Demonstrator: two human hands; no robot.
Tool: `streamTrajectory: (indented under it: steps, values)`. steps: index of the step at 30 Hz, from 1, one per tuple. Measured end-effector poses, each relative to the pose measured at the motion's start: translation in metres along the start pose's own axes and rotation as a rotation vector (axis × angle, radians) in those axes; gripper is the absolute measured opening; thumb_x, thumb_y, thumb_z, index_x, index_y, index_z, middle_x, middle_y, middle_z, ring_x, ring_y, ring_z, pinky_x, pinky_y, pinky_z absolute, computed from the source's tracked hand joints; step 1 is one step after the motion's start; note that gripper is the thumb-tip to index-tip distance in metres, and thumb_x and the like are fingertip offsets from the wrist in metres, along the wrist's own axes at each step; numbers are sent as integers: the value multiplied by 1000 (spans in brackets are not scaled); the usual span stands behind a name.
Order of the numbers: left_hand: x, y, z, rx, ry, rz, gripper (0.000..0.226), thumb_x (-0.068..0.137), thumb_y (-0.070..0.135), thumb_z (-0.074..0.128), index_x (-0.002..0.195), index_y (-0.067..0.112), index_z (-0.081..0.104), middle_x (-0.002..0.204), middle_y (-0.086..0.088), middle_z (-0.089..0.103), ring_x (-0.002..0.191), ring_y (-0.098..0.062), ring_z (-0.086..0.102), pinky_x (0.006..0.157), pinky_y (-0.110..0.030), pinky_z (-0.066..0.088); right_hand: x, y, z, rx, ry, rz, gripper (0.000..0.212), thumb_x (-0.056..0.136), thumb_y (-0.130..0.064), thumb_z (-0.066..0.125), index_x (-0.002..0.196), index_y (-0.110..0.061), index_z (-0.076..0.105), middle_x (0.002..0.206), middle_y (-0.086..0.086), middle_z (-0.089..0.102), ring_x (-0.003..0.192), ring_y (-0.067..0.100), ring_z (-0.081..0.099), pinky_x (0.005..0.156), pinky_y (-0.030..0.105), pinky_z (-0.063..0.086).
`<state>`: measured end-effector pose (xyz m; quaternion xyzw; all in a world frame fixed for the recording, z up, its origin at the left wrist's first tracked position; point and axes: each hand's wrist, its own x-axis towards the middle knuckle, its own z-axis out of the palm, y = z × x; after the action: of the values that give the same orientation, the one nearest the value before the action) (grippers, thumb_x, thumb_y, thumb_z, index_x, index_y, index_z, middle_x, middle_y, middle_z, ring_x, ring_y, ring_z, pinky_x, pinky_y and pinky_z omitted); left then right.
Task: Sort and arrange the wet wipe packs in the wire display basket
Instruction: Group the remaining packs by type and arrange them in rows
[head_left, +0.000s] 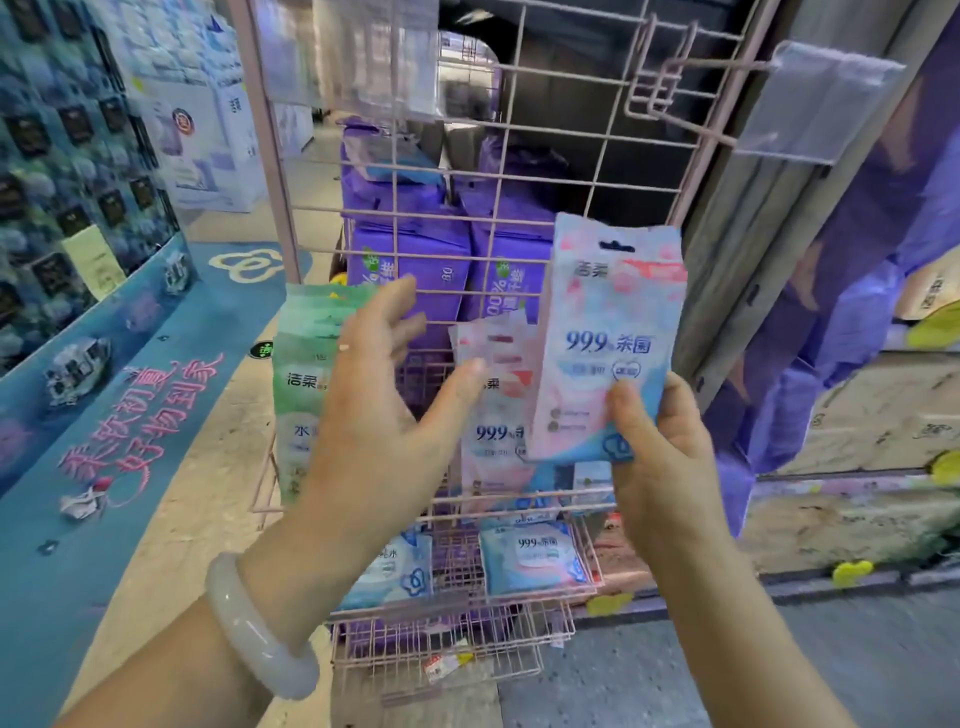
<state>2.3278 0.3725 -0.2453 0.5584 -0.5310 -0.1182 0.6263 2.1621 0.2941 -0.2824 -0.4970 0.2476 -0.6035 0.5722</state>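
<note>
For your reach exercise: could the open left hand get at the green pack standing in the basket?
Probably yes: the left hand is open and empty, right in front of the green pack, with nothing between them.

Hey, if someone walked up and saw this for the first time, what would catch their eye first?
Probably the pink and blue wipe pack held upright in the right hand, in front of the pink wire display basket. Next, the open left hand with its pale bangle, reaching toward the green packs standing at the basket's left. Behind the wire grid sit stacked purple packs.
</note>
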Motion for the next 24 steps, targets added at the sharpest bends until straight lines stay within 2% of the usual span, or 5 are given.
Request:
streamTrajectory:
  steps: [3,7,11,17,24]
  values:
    - [-5,-27,10,2,-184,-307,68,83,30,65,141,14,30,140,5,41,127,-6,42,112,-37,33,2,21,6,-63,88,13,19,77,-15,63,92,-24,56,94,-7,70,84,2,65,74,19,54]
    - [-3,-41,29,-13,-331,-435,48,77,33,72,118,31,47,107,28,54,92,23,50,88,-12,42,-12,39,9,-704,5,-58,17,88,-12,58,94,-25,48,91,-6,60,80,-2,60,69,14,46]
    - [7,-53,47,-137,-377,-547,47,80,10,70,123,7,51,114,-12,68,100,-20,65,94,-39,51,-12,35,13,-1218,-137,-72,21,88,-19,55,101,-13,41,99,10,55,95,30,53,70,33,35]
    - [17,-63,54,-392,-389,-731,31,74,-7,68,99,10,63,71,-2,70,40,-1,59,37,-9,41,19,30,21,-986,-323,442,49,74,-20,68,115,-5,46,105,13,65,97,29,62,83,43,52]
    - [21,-75,51,-425,-269,-550,50,72,-12,67,117,7,54,91,-4,71,73,-12,68,62,-25,56,24,38,32,-702,-232,270,61,72,4,58,120,-28,39,91,-16,61,79,-7,62,63,12,52]
